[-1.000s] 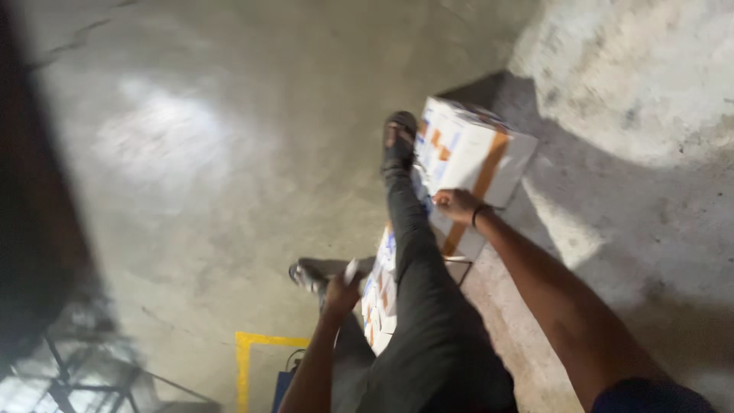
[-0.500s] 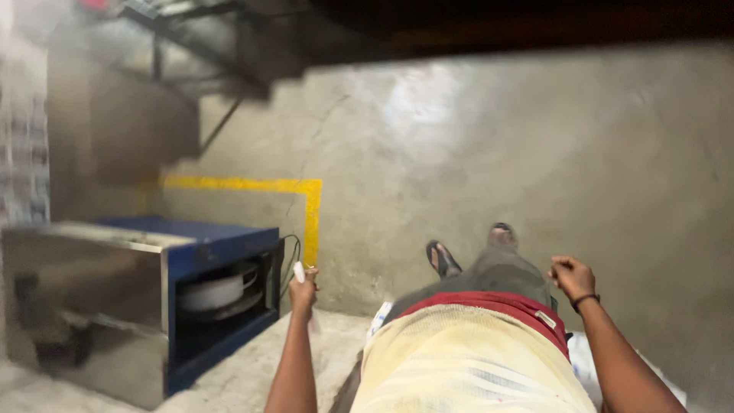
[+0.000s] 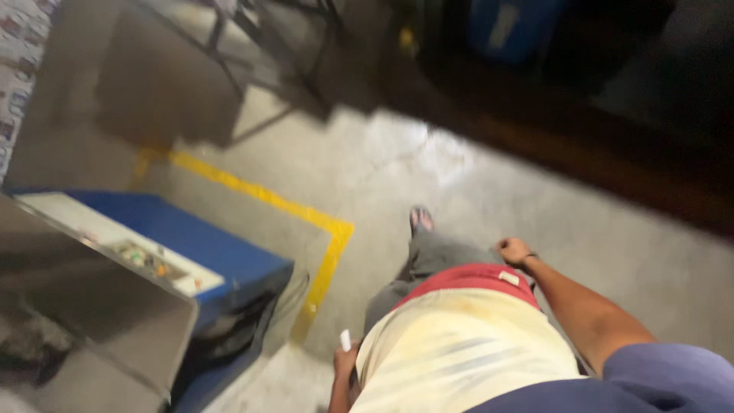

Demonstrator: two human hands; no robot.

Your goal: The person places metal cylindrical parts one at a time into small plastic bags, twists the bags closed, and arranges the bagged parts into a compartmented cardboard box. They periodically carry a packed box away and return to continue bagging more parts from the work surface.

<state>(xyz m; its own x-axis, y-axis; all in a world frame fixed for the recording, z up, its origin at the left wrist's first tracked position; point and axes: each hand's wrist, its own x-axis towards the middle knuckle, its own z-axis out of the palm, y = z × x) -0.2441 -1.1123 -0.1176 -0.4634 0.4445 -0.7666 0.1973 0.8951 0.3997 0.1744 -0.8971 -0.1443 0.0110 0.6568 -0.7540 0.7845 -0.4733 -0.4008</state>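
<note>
L hand [image 3: 345, 365]: low at the person's side, grip closed round a small white object [image 3: 345, 339], the top end sticking up above the fingers. Obj. blurred, kind not readable. Held beside the hip, above the concrete floor [image 3: 489, 191], near the corner of the blue machine [image 3: 206, 248].

R hand [image 3: 514, 250]: curled into a loose fist by the R hip, dark band on the wrist. Whether anything is inside the grip: can't tell, frame too blurred. Hand sits just beside the red waistband [image 3: 468, 277].

Body: pale yellowish shirt [image 3: 459, 356] fills the lower centre, grey trousers below the waistband, one foot in a sandal [image 3: 420, 219] forward on the floor. Purple-blue sleeve on the R upper arm.

Containers etc.: blue machine w/ metal-sided housing [image 3: 92, 306] at lower L, pale control strip w/ small coloured buttons along its top. Open dark recess on its front side, contents not readable.

Floor: yellow painted line [image 3: 290, 206] runs diagonally, then turns a corner down past the machine. Metal frame legs [image 3: 267, 46] upper L. Blue bin-like shape [image 3: 508, 27] at top, in shadow, contents hidden.
</note>
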